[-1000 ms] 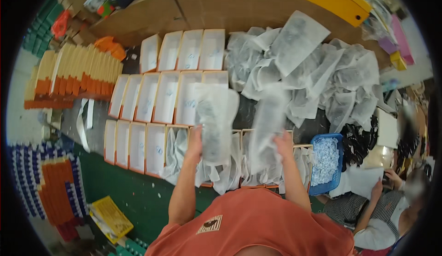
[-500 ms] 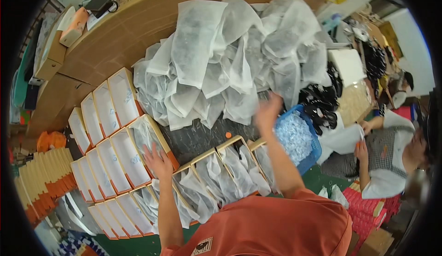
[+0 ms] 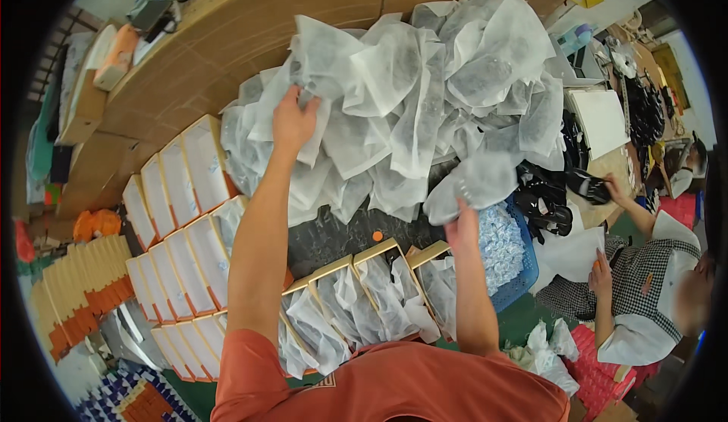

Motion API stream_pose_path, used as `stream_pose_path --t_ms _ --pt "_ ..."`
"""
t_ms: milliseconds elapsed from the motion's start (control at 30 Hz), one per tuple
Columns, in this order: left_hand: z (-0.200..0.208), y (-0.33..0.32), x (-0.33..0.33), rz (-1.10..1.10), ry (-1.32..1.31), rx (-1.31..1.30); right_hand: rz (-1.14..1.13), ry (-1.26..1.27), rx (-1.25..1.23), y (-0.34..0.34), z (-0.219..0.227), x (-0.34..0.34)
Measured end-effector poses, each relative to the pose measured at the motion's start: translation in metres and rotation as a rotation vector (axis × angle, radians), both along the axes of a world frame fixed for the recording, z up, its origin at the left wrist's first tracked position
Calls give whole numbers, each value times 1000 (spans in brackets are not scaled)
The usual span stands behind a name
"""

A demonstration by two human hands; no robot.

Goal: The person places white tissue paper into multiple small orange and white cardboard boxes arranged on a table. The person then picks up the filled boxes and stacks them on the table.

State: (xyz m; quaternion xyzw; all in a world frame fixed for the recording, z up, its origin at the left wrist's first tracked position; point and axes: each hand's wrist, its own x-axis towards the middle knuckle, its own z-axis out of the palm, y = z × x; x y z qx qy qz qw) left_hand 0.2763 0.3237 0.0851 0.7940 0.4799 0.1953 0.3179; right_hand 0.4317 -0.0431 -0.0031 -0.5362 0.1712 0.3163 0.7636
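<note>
A big heap of white translucent pouches (image 3: 409, 111), dark shapes faintly showing inside, lies in front of me. My left hand (image 3: 294, 121) reaches up to its left side, fingers closed on the edge of a white pouch (image 3: 326, 54). Lower right, my right hand (image 3: 462, 232) grips another filled white pouch (image 3: 478, 183), slightly blurred, held beside the heap. Just right of that hand is a blue basket (image 3: 528, 259) full of small clear-blue crinkled packets (image 3: 497, 244). Below, a row of open boxes (image 3: 375, 251) holds white pouches.
Several open white-lined boxes (image 3: 182, 266) stand in rows at left, near stacked box lids (image 3: 80, 278). Black sandals (image 3: 546, 206) lie right of the heap. A co-worker (image 3: 644, 270) at right holds a black sandal (image 3: 588, 187) and a white pouch (image 3: 561, 259). An orange cap (image 3: 378, 235) is on the dark tabletop.
My left hand has moved from a box up to the heap and closed on a pouch. The right hand has come down and now holds a filled pouch. The co-worker has picked up a sandal.
</note>
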Motion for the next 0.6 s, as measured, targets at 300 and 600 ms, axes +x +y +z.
stream_pose_path --t_ms 300,600 --pt "30 -257 -255 457 -1346 -1103 553 104 105 -54 89 -141" --pt "-33 -305 -443 961 -739 -845 1393 -364 -150 77 74 -319"
